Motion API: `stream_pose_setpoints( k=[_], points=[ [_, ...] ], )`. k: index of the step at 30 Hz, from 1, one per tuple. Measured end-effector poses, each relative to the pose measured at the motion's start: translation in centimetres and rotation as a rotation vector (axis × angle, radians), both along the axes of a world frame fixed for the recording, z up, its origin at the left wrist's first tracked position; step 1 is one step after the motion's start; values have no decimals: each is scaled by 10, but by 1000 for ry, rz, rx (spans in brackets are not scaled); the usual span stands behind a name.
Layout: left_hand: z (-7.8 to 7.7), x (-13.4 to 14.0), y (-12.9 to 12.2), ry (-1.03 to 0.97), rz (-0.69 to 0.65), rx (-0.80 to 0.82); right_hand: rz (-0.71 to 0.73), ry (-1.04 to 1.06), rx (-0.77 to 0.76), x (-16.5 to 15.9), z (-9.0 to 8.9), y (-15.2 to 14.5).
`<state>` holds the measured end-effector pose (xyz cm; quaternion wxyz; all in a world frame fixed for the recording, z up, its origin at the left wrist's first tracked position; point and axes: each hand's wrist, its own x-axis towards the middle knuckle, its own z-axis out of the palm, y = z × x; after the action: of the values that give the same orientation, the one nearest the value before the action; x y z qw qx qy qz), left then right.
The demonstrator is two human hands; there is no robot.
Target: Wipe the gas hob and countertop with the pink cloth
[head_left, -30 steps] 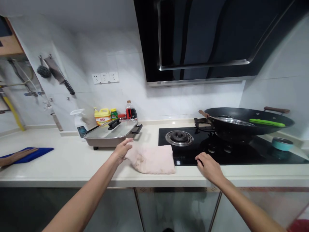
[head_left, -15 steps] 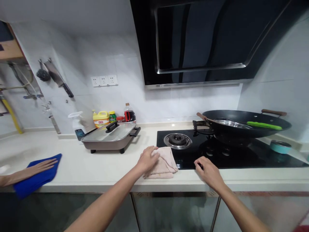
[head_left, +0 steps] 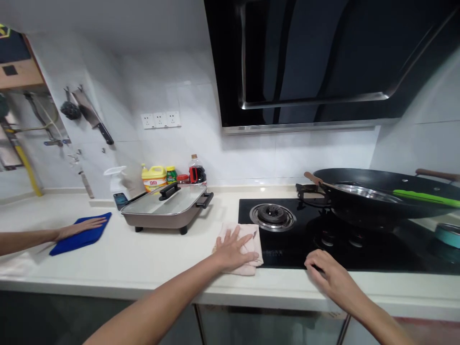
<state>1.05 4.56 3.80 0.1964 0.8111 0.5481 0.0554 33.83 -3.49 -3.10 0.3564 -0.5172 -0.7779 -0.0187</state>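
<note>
Cloth (head_left: 254,247) under left hand (head_left: 232,251), apparently folded

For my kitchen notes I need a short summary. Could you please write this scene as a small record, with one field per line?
Left hand: spread flat on a folded pink cloth
Right hand: loosely curled, at the front edge of the stove; no held thing visible
Other person's hand: flat on a blue cloth
On the stove: wok at the right, a green handle showing inside it
On the counter: lidded pan left of the stove; spray bottle and yellow jug near its far side
Hanging on the wall: knife
</note>
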Motion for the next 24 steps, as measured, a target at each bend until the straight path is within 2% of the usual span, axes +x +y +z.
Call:
stream_pose_setpoints(
  k=[4,7,11,17,21,24],
  points=[
    [-2,-5,43,-18,61,40,-12,-158,21,30,-1,-6],
    [-4,6,86,-16,108,63,-67,-133,19,43,-8,-8],
    [-5,25,148,9,197,100,-72,-153,5,43,-14,-8],
    [-11,56,233,24,236,131,-59,-144,117,39,-7,-10],
    [-13,76,277,18,250,135,-68,-141,117,39,-5,-10],
    [-13,81,301,6,231,151,-64,-174,82,45,-9,-10]
  ],
)
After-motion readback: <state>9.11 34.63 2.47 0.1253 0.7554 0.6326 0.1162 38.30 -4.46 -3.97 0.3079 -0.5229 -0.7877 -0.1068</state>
